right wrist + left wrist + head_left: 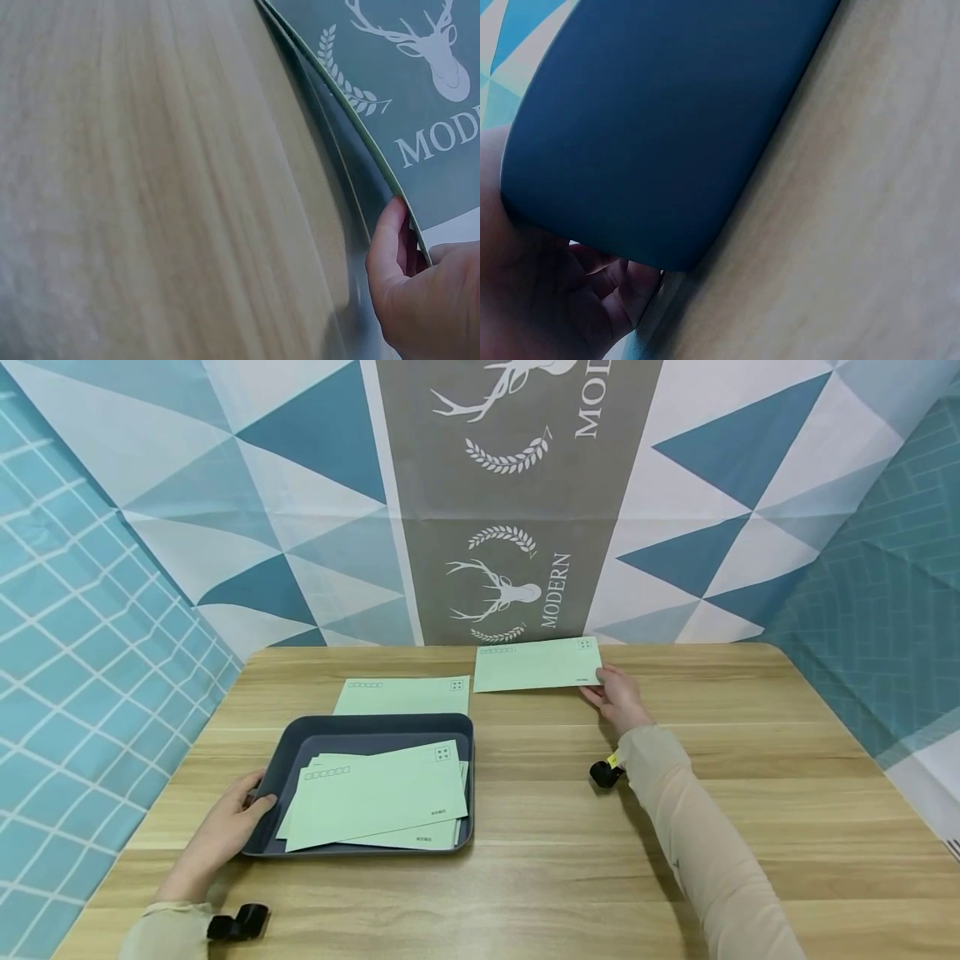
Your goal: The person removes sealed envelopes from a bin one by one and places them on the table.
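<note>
A pale green envelope (536, 665) is pinched at its right end by my right hand (618, 697), near the table's back edge. In the right wrist view, the same envelope (352, 112) shows edge-on between thumb and fingers. My left hand (232, 818) grips the left wall of a dark grey tray (360, 743), thumb over the rim. Several similar envelopes (382, 797) lie overlapping in the tray. From the left wrist, the tray's outer side (652, 135) fills much of the view, with the curled fingers (615, 292) at its corner.
Behind the tray lies another green envelope (405, 696), its lower part hidden by the tray's back wall. The wooden table (555, 868) ends at a patterned cloth backdrop (525, 485). Small black wrist devices (605, 773) sit by both cuffs.
</note>
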A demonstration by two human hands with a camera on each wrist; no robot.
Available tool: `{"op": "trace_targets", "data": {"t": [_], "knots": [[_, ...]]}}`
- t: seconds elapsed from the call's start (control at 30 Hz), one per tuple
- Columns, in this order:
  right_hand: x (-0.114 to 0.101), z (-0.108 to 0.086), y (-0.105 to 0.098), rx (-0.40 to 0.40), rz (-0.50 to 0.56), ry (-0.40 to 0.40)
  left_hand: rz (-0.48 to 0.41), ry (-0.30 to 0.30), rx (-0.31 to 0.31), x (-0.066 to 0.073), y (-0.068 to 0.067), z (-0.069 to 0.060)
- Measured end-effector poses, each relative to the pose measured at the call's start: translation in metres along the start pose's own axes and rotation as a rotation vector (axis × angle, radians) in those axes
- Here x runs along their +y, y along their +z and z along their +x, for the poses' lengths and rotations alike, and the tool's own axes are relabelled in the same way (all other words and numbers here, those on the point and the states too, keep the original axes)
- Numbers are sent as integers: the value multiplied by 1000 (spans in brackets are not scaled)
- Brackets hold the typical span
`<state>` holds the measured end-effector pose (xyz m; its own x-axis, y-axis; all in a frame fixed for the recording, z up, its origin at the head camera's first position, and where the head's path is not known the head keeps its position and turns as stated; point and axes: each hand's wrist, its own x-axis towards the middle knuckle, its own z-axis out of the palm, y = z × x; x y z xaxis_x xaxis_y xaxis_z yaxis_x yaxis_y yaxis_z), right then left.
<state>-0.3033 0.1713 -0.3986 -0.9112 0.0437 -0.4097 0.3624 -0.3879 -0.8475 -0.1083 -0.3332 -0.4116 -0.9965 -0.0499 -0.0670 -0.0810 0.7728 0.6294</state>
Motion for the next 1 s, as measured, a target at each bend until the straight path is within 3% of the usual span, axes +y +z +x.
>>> {"op": "trace_targets", "data": {"t": [0.37, 0.7, 1.0], "knots": [[2, 5, 4, 10, 55, 37, -2, 4, -7, -2, 1, 1], [1, 4, 7, -49, 65, 36, -1, 3, -8, -2, 0, 1], [3, 6, 6, 5, 23, 37, 14, 17, 4, -2, 1, 1]]}}
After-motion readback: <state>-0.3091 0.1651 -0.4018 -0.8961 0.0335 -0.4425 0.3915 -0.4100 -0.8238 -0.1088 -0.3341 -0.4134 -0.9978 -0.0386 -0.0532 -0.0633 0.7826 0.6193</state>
